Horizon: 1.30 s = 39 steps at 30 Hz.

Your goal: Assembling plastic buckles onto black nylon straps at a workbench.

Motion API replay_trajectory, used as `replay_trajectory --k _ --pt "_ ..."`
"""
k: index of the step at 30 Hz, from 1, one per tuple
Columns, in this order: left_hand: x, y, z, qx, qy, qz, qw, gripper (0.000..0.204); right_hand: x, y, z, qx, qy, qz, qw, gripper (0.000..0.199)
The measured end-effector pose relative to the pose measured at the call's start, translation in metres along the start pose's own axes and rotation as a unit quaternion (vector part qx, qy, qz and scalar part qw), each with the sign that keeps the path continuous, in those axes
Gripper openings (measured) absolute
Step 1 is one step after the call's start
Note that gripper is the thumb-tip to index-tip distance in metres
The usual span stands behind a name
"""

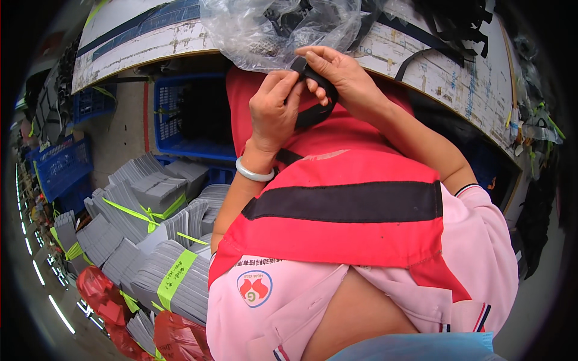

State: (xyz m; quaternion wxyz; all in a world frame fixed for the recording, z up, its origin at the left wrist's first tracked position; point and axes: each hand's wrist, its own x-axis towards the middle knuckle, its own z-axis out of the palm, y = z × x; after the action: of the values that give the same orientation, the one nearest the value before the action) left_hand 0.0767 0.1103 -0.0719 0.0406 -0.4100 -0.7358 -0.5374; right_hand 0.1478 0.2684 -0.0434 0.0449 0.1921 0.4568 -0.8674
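Both of my hands are raised over my red apron (343,167), close to the table's near edge. A black strap (312,116) runs between them and curves down in a loop under my right hand. My left hand (272,111), with a pale bangle (253,171) at the wrist, pinches the strap between thumb and fingers. On the other side, my right hand (344,79) has its fingers curled around the strap's upper part. Just beyond the fingertips, a clear plastic bag (259,36) with dark pieces in it lies on the table.
The worn white table (421,78) carries more black straps (457,30) at the right. Blue crates (158,129) stand below it on the left. Bundles of grey sheets (159,186), tied with yellow-green bands, are stacked at my left, beside red plastic bags (99,289).
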Motion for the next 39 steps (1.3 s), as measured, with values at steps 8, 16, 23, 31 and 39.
replay_trajectory --k 8,16,23,31,39 --pt "-0.005 -0.007 -0.013 -0.519 -0.018 -0.456 0.723 0.025 0.002 0.005 0.004 -0.203 -0.062 -0.128 0.969 0.018" --pt "0.000 0.006 -0.015 -0.366 0.035 -0.378 0.850 0.019 -0.020 -0.018 0.023 -0.229 0.009 -0.165 0.959 0.012" --pt "-0.010 0.011 -0.006 -0.253 0.041 -0.271 0.928 0.015 -0.009 0.003 0.009 -0.265 0.032 -0.066 0.962 0.026" --pt "-0.011 0.007 -0.031 -0.299 -0.019 -0.281 0.912 0.011 0.008 0.001 -0.008 -0.052 -0.121 0.165 0.978 0.018" --pt "-0.036 -0.032 -0.161 -0.266 0.177 -0.343 0.883 0.032 -0.003 -0.017 -0.028 -0.360 0.039 -0.115 0.925 0.021"
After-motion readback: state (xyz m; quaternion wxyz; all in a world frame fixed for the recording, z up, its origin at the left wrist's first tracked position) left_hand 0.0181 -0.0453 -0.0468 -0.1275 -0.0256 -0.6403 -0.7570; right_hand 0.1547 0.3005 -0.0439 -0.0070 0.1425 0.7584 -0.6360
